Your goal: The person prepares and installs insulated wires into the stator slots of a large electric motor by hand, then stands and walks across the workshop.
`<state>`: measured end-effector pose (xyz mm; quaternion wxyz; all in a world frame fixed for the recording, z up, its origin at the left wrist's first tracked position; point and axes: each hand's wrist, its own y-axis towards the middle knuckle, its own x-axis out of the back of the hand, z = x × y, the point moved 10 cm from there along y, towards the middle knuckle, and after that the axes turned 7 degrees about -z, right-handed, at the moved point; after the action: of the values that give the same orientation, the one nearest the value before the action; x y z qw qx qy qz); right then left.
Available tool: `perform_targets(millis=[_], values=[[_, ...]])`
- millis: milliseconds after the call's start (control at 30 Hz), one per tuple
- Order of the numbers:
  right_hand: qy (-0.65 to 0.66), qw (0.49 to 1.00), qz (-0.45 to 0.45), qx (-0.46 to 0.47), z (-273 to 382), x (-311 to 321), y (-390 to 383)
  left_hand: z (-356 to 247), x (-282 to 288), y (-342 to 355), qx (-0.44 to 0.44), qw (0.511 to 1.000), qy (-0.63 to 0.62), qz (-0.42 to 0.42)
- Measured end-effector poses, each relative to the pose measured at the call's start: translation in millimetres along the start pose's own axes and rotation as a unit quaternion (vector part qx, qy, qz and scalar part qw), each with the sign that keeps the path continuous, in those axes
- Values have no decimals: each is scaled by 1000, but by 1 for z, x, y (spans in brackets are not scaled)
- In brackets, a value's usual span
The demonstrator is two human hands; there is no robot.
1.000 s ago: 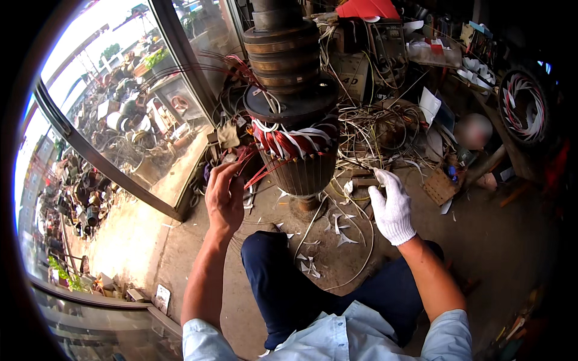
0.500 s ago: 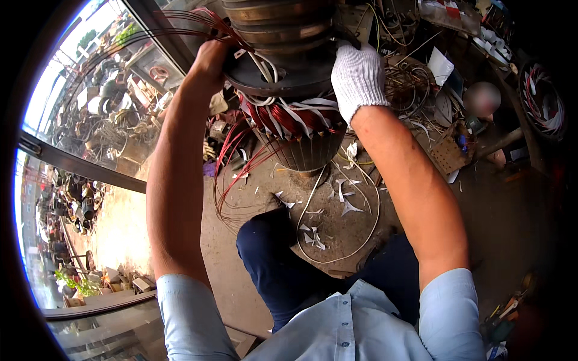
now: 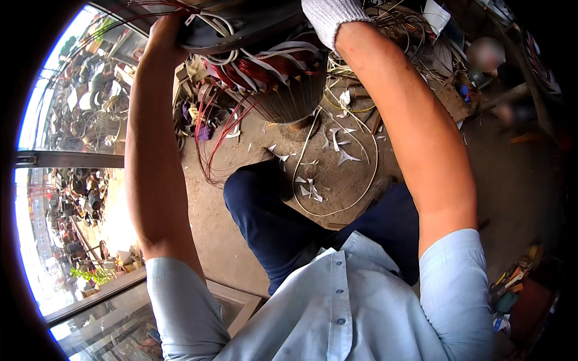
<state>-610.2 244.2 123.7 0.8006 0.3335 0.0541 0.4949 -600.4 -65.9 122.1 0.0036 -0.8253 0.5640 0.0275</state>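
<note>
A wound motor rotor (image 3: 283, 102), with red wire coils and white insulation strips, stands on the floor, leaning to the left. Around its upper part runs a black disc (image 3: 247, 37), whose top is cut off by the upper edge. My bare left hand (image 3: 164, 37) is closed at the disc's left rim, beside red leads and white sleeved wires (image 3: 218, 25); its fingertips are hidden. At the rotor's upper right is my right hand (image 3: 334, 18) in a white knitted glove, its fingers beyond the view's edge. Loose red wires (image 3: 208, 141) hang from the rotor's left side.
White paper scraps (image 3: 343, 153) and a looped pale cable (image 3: 322, 213) lie on the floor near my knees. A framed window (image 3: 78, 159) stands at left. Tangled wire (image 3: 409, 39) is piled at far right, with tools (image 3: 512, 283) at lower right.
The rotor's upper part has tipped to the left, both my hands moving left with it. The view has shifted down, so the rotor's upper rings are out of sight.
</note>
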Motion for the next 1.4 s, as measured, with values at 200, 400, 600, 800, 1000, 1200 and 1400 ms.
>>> perform_targets(millis=[200,400,600,800,1000,1200,1400], values=[[-318,881,157,314,17,-57,31,-2,24,-45,3,996,-89,-32],[-220,945,180,160,10,-75,25,18,59,-61,19,979,-169,-113],[-240,950,121,162,9,-67,19,8,7,-89,10,977,-147,-152],[255,927,71,-266,28,7,-74,5,42,-78,77,983,34,-164],[35,954,-12,-297,27,15,-71,-18,-4,-47,23,998,39,-36],[106,968,-24,-225,39,15,-63,-15,9,-17,0,997,66,-34],[118,973,36,-196,34,-5,-43,11,33,-1,41,997,35,-62]])
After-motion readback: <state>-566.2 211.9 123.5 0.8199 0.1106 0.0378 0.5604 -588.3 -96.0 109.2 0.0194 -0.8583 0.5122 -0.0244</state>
